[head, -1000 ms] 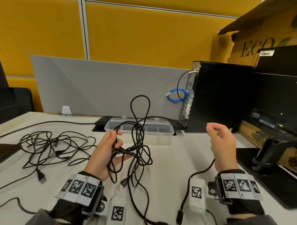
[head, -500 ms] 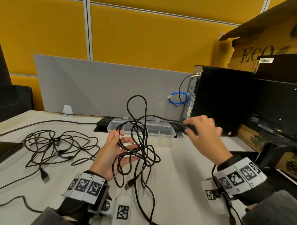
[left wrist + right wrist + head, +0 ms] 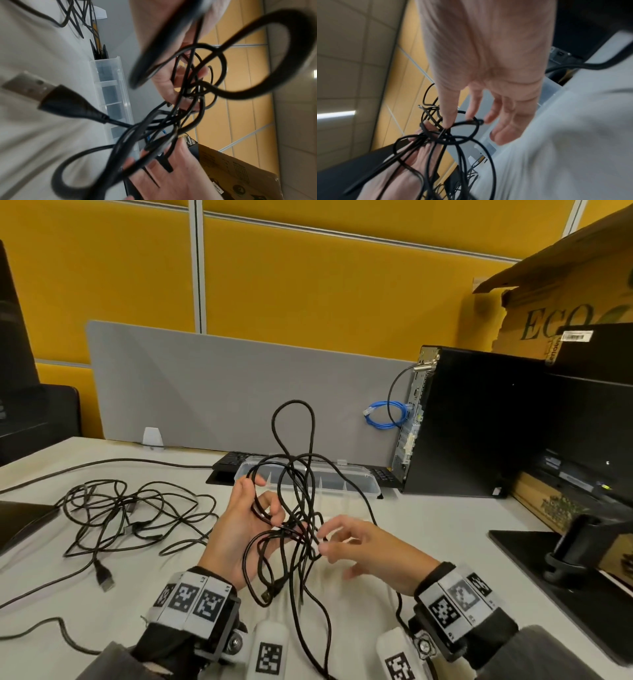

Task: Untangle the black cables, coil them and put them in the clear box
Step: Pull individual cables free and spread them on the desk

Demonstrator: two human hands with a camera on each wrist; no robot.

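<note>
You've got bare desk (image 3: 428,529) along the near edge and toward the right; the loose cable pile (image 3: 130,511) clogs the left side, the computer tower (image 3: 479,422) blocks the back right corner, clear box (image 3: 356,486) sits mid-back

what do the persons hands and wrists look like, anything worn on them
Both hands are bare. The left hand and right hand each have a wide wristband of grey-white panels printed with black square fiducial markers, over a black cuff. A white camera pod with its own marker hangs under each wrist on a black bracket. A thin black lead runs by the right wristband. The sleeves are grey.
</note>
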